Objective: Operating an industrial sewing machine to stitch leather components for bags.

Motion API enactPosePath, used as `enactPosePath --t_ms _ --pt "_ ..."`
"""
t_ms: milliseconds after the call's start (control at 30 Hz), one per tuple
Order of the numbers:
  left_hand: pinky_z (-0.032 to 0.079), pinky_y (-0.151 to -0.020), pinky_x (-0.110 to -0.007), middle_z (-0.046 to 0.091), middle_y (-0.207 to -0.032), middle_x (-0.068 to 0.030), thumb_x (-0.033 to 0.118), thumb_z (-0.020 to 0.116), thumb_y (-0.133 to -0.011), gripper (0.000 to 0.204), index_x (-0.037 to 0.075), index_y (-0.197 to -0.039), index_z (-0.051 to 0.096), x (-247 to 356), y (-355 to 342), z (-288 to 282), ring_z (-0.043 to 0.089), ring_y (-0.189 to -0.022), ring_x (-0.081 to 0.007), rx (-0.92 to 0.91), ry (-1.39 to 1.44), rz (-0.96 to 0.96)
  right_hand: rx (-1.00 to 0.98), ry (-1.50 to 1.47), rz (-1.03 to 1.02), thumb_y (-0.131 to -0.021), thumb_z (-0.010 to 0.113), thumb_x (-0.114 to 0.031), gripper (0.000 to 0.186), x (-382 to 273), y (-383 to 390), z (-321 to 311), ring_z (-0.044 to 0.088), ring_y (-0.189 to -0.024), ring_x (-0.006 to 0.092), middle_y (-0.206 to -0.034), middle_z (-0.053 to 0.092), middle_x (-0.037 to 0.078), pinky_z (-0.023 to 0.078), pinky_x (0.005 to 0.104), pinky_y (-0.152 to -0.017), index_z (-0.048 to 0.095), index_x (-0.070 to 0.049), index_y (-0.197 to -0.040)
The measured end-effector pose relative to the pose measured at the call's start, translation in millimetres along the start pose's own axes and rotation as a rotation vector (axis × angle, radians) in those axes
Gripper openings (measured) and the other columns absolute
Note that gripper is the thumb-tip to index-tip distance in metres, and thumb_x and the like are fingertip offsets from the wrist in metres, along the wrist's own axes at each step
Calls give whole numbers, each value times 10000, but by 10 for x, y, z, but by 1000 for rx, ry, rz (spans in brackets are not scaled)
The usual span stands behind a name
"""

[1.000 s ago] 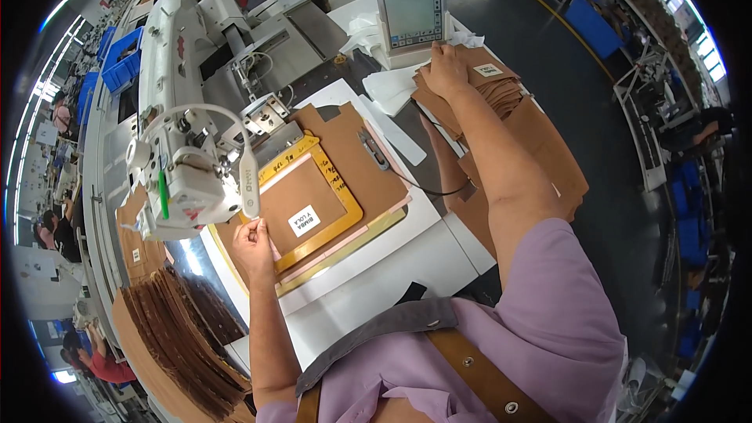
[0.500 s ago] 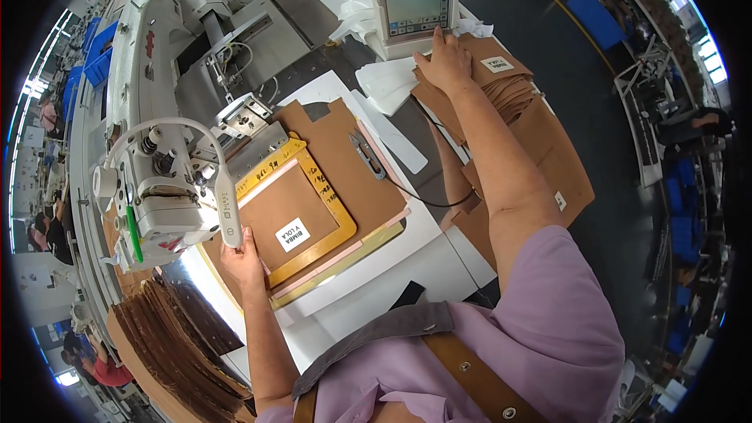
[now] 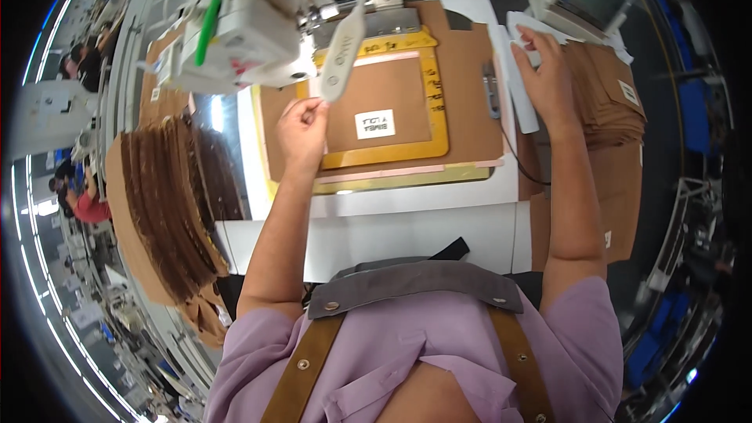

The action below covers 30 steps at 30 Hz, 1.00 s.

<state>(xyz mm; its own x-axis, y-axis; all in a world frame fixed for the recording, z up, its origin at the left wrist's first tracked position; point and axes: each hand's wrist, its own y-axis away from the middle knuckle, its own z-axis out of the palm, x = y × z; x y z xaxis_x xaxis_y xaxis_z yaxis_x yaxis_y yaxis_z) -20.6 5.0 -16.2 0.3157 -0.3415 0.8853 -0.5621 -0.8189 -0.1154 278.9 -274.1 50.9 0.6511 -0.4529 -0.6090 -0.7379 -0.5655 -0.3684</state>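
While left hand [image 3: 301,127] pinches the brown panel's [image 3: 376,102] edge in the yellow frame [image 3: 439,121] | right hand [image 3: 548,78], fingers spread, rests on brown stack [image 3: 607,102] | step: aligning under sewing machine [image 3: 243,23] | next likely needs one sheet lifted cleanly.

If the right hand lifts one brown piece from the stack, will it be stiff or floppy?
Probably floppy: the pieces in the stack look thin and lie flat and close. Likely light, since each is a thin sheet. The right hand may drag a neighbouring piece along, because they overlap.
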Motion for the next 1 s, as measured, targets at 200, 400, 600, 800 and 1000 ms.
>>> enactPosePath --t_ms 200,400,600,800,1000 --pt "363 -544 -229 553 -731 19 99 786 -854 112 0 -899 761 234 78 34 418 -593 -45 8 52 -26 -186 -131 -298 -923 702 -208 317 -865 465 780 677 -880 263 -1061 667 132 540 383 -789 679 -44 -1193" --pt "357 -555 -233 578 -738 23 104 791 -846 90 32 -897 770 577 270 103 413 -600 -48 -89 92 94 -426 -655 -136 -909 730 -188 349 -1363 602 1311 641 -788 196 -1017 659 111 540 346 -752 657 -17 -1204" --pt "336 -554 -223 598 -772 38 133 789 -864 99 48 -915 781 483 318 -49 407 -604 -40 -129 60 73 -491 -753 14 -900 742 -144 148 -1458 538 1420 591 -724 127 -837 660 51 499 284 -678 729 -11 -964" --pt "375 -562 -253 584 -724 17 167 803 -846 120 67 -910 792 470 371 -77 448 -607 -68 -111 123 -28 -432 -741 -17 -895 737 -114 110 -1518 582 1467 544 -657 107 -785 640 32 461 283 -620 711 -8 -885" --pt "382 -569 -251 598 -727 20 184 813 -838 136 73 -915 798 409 352 -123 461 -619 -64 -128 118 -53 -378 -598 -96 -900 719 -119 153 -1542 614 1500 560 -632 169 -777 627 73 469 318 -611 650 2 -836"
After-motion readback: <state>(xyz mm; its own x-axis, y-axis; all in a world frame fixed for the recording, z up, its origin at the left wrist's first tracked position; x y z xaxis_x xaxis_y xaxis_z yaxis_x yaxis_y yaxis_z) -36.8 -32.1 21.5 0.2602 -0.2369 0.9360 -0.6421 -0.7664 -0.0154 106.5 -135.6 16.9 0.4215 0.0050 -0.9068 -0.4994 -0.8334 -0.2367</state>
